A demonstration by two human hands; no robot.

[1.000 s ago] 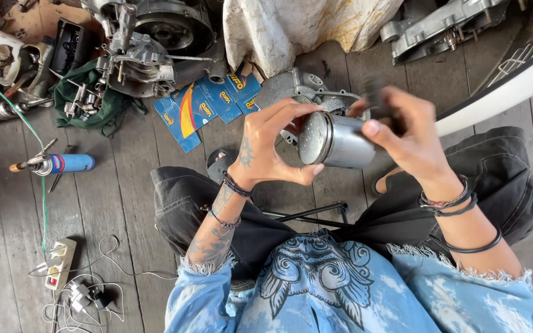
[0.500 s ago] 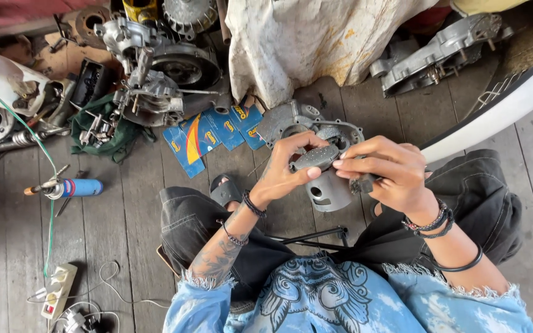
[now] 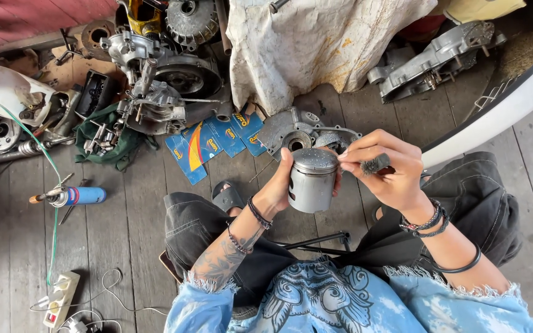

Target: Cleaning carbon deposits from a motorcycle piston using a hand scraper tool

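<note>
You had the grey piston (image 3: 311, 180) gripped upright in your left hand (image 3: 277, 191), right hand (image 3: 390, 172) pinching a small dark scrubbing pad (image 3: 375, 164) at its crown, mid-cleaning I'd guess, needing light strokes next.

The piston (image 3: 311, 180) is a short grey metal cylinder, held upright above the lap of the seated person. Its round top is dusty and speckled, a little darker than its smooth side wall, and there is a dark mark on the left side of the wall. The left hand (image 3: 280, 188) wraps it from behind and below. The small dark scrubbing pad (image 3: 375, 164) is rough and wiry, pinched in the right hand (image 3: 390, 172) just beside the top edge of the piston.
</note>
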